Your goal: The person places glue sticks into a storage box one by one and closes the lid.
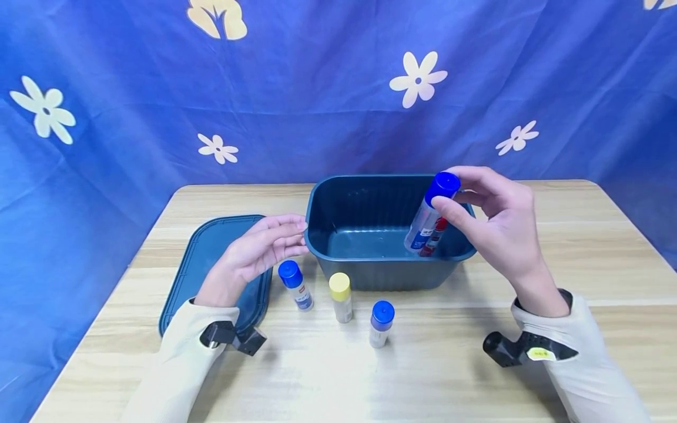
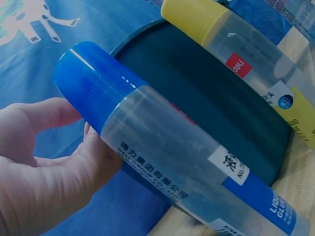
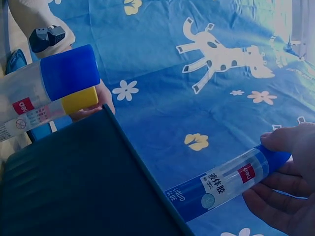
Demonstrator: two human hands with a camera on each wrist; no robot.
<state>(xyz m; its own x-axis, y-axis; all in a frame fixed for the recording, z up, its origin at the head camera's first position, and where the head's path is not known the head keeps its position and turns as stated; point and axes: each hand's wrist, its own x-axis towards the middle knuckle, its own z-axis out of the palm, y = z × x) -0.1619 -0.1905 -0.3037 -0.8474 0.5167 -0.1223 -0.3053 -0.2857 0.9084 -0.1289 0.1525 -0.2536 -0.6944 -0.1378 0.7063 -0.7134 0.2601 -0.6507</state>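
My right hand (image 1: 499, 220) grips a liquid glue bottle (image 3: 216, 191) by its blue cap (image 1: 443, 187). In the head view, the bottle tilts with its lower end inside the mouth of a dark teal bin (image 1: 381, 275); a red patch shows beside it. At the bin's left end, my left hand (image 1: 267, 244) has its fingertips against the rim, fingers loosely bent. Just below that hand stands a blue-capped glue bottle (image 1: 296, 286), large in the left wrist view. A yellow-capped glue bottle (image 1: 341, 298) and another blue-capped glue bottle (image 1: 381, 325) stand in front of the bin.
A flat teal lid (image 1: 211, 244) lies on the wooden table (image 1: 571, 247) at the left, partly under my left forearm. Behind the table's far edge hangs a blue curtain (image 1: 317, 88) with pale flowers.
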